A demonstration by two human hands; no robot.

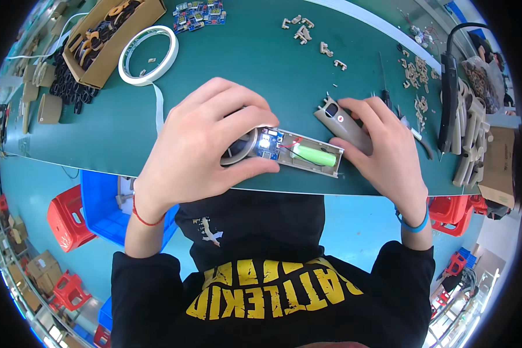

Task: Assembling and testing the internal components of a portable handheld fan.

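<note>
From my end, I have the left hand [209, 139] gripping the round head end of an open housing [305, 169], thumb below and fingers above; the housing lies ahead of the torso, its far end pointing toward the right hand [385, 136]; that hand has thumb and fingers curled round a loose cover [348, 129], though I cannot tell whether its thumb also touches the housing.

Just right of the left fingertips sits a blue circuit board [268, 142] with a bright white patch; beyond it, thin wires [289, 145] run toward a green battery [314, 154] lying in the housing.

I judge the step in hand to be closing up the wired body; the next move seems to call for tucking the wires inside, turning the cover to match and bringing it down square, so that nothing gets pinched.

As for writing, the cover bears a small red-and-white round mark [340, 119], too small to read; below both hands, the black shirt [156, 296] carries large yellow lettering [267, 293], upside down to me; on the carton [497, 165] beyond the right hand, I can make out no print.
</note>
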